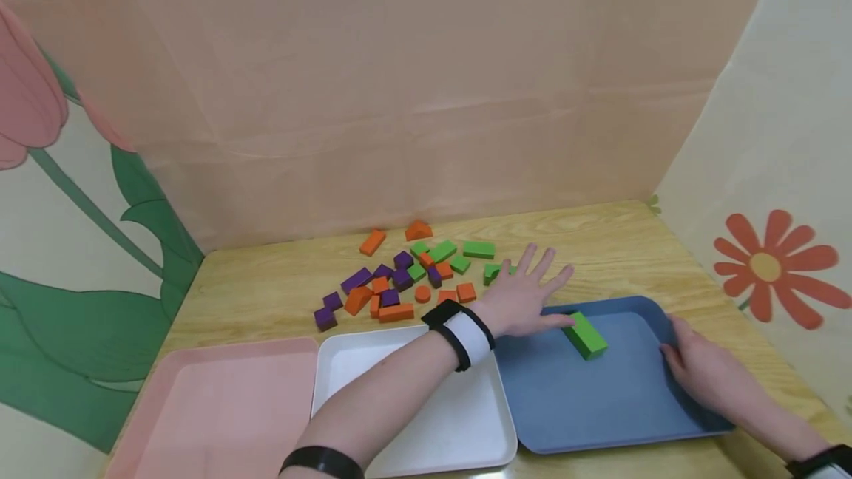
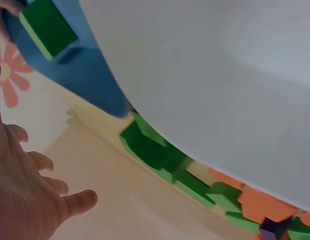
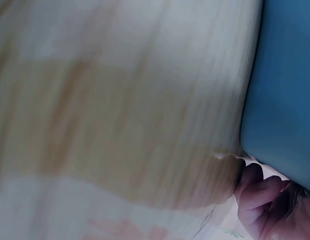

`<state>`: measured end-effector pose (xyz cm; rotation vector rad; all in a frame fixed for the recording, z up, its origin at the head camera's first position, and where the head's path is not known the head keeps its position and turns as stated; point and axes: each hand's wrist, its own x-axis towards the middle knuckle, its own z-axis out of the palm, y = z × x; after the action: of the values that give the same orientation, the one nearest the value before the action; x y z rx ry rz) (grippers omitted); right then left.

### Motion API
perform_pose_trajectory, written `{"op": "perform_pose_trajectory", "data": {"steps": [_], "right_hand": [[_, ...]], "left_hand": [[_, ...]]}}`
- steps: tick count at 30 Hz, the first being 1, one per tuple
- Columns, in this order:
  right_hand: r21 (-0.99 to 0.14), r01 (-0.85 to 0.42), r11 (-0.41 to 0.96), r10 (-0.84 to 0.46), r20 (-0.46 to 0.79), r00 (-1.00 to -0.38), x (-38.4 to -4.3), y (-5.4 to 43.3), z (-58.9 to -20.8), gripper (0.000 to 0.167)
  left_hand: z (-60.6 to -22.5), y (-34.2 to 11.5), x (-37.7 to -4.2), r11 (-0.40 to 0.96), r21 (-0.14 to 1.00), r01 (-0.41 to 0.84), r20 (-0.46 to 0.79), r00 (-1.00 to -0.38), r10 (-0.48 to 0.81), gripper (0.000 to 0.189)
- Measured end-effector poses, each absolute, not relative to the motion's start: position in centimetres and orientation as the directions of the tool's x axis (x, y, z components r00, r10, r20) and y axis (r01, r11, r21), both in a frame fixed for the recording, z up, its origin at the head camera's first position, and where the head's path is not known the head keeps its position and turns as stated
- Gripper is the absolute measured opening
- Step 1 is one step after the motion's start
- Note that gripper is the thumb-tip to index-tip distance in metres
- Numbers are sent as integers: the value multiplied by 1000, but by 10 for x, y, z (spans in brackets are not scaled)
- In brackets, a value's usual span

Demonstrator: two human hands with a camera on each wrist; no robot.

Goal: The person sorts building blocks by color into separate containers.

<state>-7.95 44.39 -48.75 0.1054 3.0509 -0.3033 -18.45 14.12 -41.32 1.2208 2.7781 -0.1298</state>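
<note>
My left hand (image 1: 515, 303) is spread wide above the far left corner of the blue tray (image 1: 599, 409), holding nothing. Its thumb overlaps the end of a green rectangular block (image 1: 587, 338) lying in that tray. A green arch-like block (image 1: 491, 273) shows just beyond the hand, partly hidden by its fingers. At the tray's right side, my right hand (image 1: 708, 372) grips the rim, thumb on the inside wall. In the right wrist view, curled fingers (image 3: 257, 195) show beneath the tray's edge.
A white tray (image 1: 446, 435) stands left of the blue one, under my left forearm, and a pink tray (image 1: 246, 398) is farther left. Orange, purple and green blocks (image 1: 399, 279) lie scattered behind the trays on the wooden table (image 1: 246, 294). Papered walls enclose the back and sides.
</note>
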Motion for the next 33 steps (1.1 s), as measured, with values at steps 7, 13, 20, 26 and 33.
{"op": "perform_pose_trajectory", "data": {"steps": [7,13,20,26,33], "right_hand": [[-194,84,977,66,-95,-993,-80,445,-487,60],[-193,87,977,70,-93,-993,-80,444,-487,60],[-191,91,977,73,-99,-992,-78,444,-485,61],[-186,85,979,72,-78,-994,-76,442,-485,60],[-190,90,978,74,-89,-993,-76,442,-483,59]], "left_hand": [[-424,124,-204,721,-16,693,-161,-713,682,80],[-428,113,-210,713,-18,701,-160,-705,690,75],[-426,109,-213,676,-34,736,-110,-675,730,47],[-429,111,-214,661,-27,750,-171,-655,736,36],[-436,114,-216,670,13,743,-184,-656,732,29]]}}
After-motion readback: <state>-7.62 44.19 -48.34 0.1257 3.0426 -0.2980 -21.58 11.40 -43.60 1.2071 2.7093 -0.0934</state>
